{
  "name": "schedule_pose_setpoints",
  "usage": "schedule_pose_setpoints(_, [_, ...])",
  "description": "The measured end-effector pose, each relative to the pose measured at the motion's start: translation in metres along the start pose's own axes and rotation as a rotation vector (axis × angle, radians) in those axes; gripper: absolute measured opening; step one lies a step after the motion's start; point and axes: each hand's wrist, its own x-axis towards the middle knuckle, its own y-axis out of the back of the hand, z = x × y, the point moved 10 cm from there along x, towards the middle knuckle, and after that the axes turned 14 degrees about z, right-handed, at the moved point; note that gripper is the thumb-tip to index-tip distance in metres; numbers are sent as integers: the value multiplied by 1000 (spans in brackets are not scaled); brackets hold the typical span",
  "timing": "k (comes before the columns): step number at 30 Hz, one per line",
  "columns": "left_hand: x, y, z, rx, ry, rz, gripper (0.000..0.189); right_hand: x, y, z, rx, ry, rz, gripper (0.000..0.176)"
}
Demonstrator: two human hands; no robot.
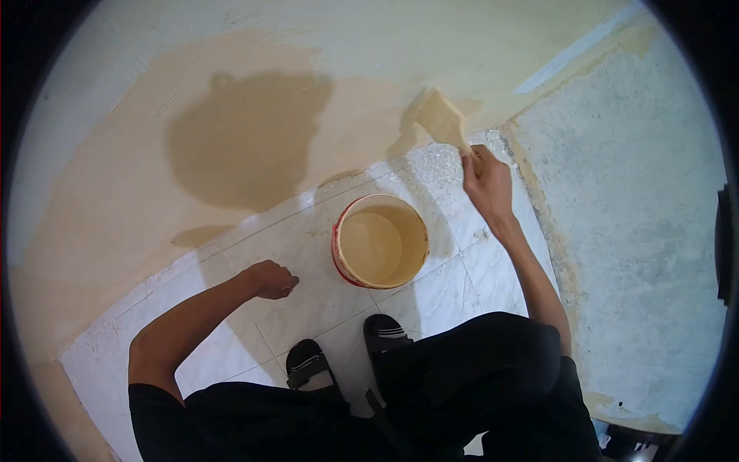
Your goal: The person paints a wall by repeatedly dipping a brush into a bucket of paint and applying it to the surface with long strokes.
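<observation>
My right hand (488,185) is closed round the handle of a wide paintbrush (441,117) covered in beige paint. The brush head is at the lower part of the wall (369,100), over the wet-looking beige area. A bucket (419,258) with a red outer side stands on the tiled floor between my arms, and beige paint (371,245) fills its lower part. Left of the bucket, my left hand (273,279) hangs in a loose fist with its fingers curled in, and nothing shows in it.
White marbled floor tiles (300,289) lie below, with a shiny clear sheet (446,165) along the wall's foot. A grey unpainted wall (631,231) rises on the right. My sandalled feet (309,360) are just below the bucket.
</observation>
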Motion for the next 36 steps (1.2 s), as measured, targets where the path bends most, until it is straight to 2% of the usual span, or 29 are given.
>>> schedule_pose_setpoints(2, [5,5,-2,-15,-17,41,21,-10,-6,-21,71,90,-70,17])
schedule_pose_setpoints(6, [11,24,0,7,23,58,21,-25,-18,-90,255,356,-19,15])
schedule_pose_setpoints(8, [11,41,5,-48,37,140,20,-20,-34,-105,235,366,-42,15])
schedule_pose_setpoints(10, [6,40,7,-43,40,137,20,-15,-42,-107,206,392,-67,15])
schedule_pose_setpoints(12, [7,42,11,-43,40,173,20,-5,-43,-84,146,367,5,17])
schedule_pose_setpoints(16, [-2,23,13,-37,23,111,21,12,-36,7,-89,68,-69,16])
schedule_pose_setpoints(17, [-1,19,13,-8,7,84,21,12,-32,21,-95,73,-67,16])
schedule_pose_setpoints(19, [6,21,12,25,-17,68,22,14,-24,64,-120,-124,-41,18])
schedule_pose_setpoints(23, [22,41,11,20,-16,79,22,17,-18,79,-79,-185,-6,18])
schedule_pose_setpoints(26, [31,50,13,23,-4,110,22,18,-27,35,-24,-69,-1,17])
schedule_pose_setpoints(28, [31,55,12,28,6,142,21,9,-32,-26,104,46,7,16])
schedule_pose_setpoints(30, [28,56,17,24,-20,153,21,-13,-42,-63,140,46,-110,14])
schedule_pose_setpoints(32, [28,51,17,15,-24,147,20,-36,-48,-97,253,7,-355,14])
schedule_pose_setpoints(33, [26,45,18,6,-28,131,20,-39,-43,-109,253,5,-356,14])
schedule_pose_setpoints(35, [25,36,17,8,-22,125,20,-50,-40,-146,314,221,-428,17])
schedule_pose_setpoints(36, [24,35,16,8,-14,123,19,-49,-42,-146,317,214,-428,17])
